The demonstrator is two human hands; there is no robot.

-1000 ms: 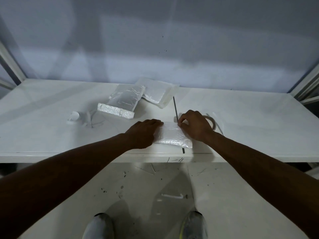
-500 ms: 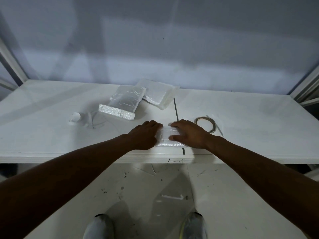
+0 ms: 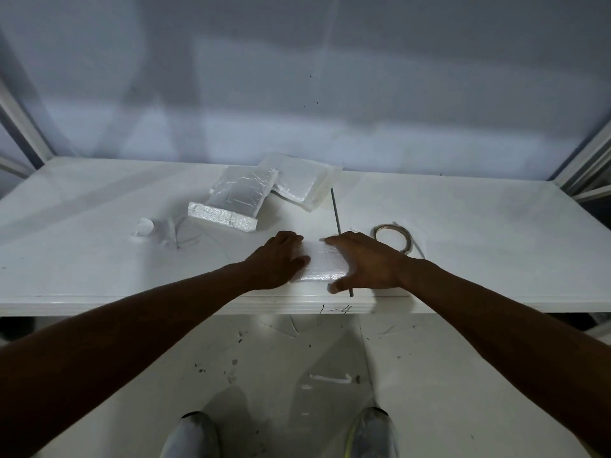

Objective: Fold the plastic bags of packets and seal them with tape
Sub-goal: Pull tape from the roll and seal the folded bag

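Note:
A clear plastic bag of packets (image 3: pixel 322 264) lies near the table's front edge, folded flat. My left hand (image 3: pixel 276 261) rests on its left end with fingers laid over it. My right hand (image 3: pixel 362 261) lies flat across its right part, fingers pointing left and thumb spread at the near edge. A roll of clear tape (image 3: pixel 393 241) lies just right of my right hand. Two more bagged packets sit farther back: one (image 3: pixel 236 196) left, one (image 3: pixel 302 181) right, overlapping.
The white table (image 3: pixel 479 246) has a dark seam (image 3: pixel 335 209) running front to back at its middle. A small white object (image 3: pixel 143 228) lies at the left. Metal frame posts (image 3: pixel 582 166) stand at both back corners. My shoes show on the floor below.
My right hand left the bag's right end by the tape roll and slid left over the bag, flattening out. My left hand stayed on the bag's left end.

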